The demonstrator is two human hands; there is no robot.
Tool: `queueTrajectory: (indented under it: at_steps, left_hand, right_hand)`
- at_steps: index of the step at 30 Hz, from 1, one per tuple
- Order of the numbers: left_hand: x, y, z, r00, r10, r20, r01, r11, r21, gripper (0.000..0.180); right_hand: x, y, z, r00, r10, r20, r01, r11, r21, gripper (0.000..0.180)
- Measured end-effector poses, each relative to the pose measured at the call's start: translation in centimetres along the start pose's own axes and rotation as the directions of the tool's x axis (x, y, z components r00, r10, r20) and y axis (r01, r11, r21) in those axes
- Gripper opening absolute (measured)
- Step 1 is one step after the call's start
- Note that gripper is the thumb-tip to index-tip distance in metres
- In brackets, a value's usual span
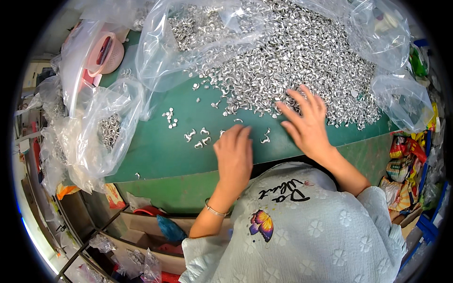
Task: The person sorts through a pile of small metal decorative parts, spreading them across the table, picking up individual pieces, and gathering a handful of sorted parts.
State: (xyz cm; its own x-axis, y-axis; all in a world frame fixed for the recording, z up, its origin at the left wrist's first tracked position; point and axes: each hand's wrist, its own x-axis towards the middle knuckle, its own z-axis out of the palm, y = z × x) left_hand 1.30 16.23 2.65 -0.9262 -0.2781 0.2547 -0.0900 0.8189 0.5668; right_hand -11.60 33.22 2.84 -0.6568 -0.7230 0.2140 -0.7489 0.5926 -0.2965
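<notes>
A large heap of small, curved silver metal pieces [283, 52] covers the far and right part of the green tabletop [155, 146]. My right hand [306, 125] is open at the heap's near edge, fingers spread, with the fingertips over the outermost pieces. Nearer and to the left, my left hand [234, 155] is bent down at the tabletop, slightly blurred, its fingers close together; anything under them is hidden. A few loose curved pieces [204, 141] lie left of it, and a couple more [265, 137] lie between my hands. Farther left sits a small cluster of silver bits [170, 118].
Clear plastic bags surround the heap; one bag [118, 94] at the left holds ring-like metal pieces. A pink basket [113, 59] containing a dark red item stands at the back left. Shelving [141, 226] lies below the table, and colourful packages [401, 170] are at the right.
</notes>
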Motion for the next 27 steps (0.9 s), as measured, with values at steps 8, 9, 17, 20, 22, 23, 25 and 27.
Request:
queueTrajectory:
  at_steps: [8,9,17,20,22,23,25,27]
  left_hand:
    - [-1.1,-1.1,1.0,0.998,0.064,0.001,-0.064,0.997,0.035,0.025]
    - [-1.3,-1.5,0.7,0.999,0.031,-0.029,-0.029,0.998,0.060,0.026]
    - [-1.2,-2.0,0.1,0.992,-0.082,-0.095,0.098,0.979,0.178,0.021]
    - [-1.7,-2.3,0.0,0.989,-0.086,-0.121,0.109,0.974,0.196,0.021]
    - [-1.5,-2.2,-0.1,0.987,-0.087,-0.134,0.115,0.969,0.220,0.023]
    - [-1.4,-1.9,-0.3,0.986,-0.092,-0.139,0.122,0.967,0.225,0.024]
    - [-1.5,-1.5,-0.3,0.988,-0.085,-0.129,0.105,0.982,0.155,0.026]
    - [-1.7,-0.5,0.4,0.994,-0.046,-0.100,0.047,0.999,0.006,0.029]
  right_hand:
    - [0.0,-0.5,-0.7,0.980,-0.114,0.161,0.111,0.993,0.027,0.044]
    - [-0.5,-0.2,-0.8,0.984,-0.100,0.150,0.097,0.995,0.026,0.043]
    - [-0.7,-2.1,-0.1,0.982,-0.085,0.169,0.072,0.994,0.080,0.045]
    - [0.2,-2.0,0.2,0.993,-0.060,0.101,0.055,0.997,0.050,0.045]
    - [0.2,-2.4,0.7,0.990,-0.059,0.126,0.058,0.998,0.017,0.045]
    - [0.0,-2.6,0.8,0.989,-0.058,0.137,0.058,0.998,0.001,0.045]
    - [-1.1,-2.8,0.2,0.977,-0.086,0.193,0.085,0.996,0.012,0.048]
    - [-2.3,-2.7,0.1,0.966,-0.123,0.229,0.112,0.992,0.062,0.049]
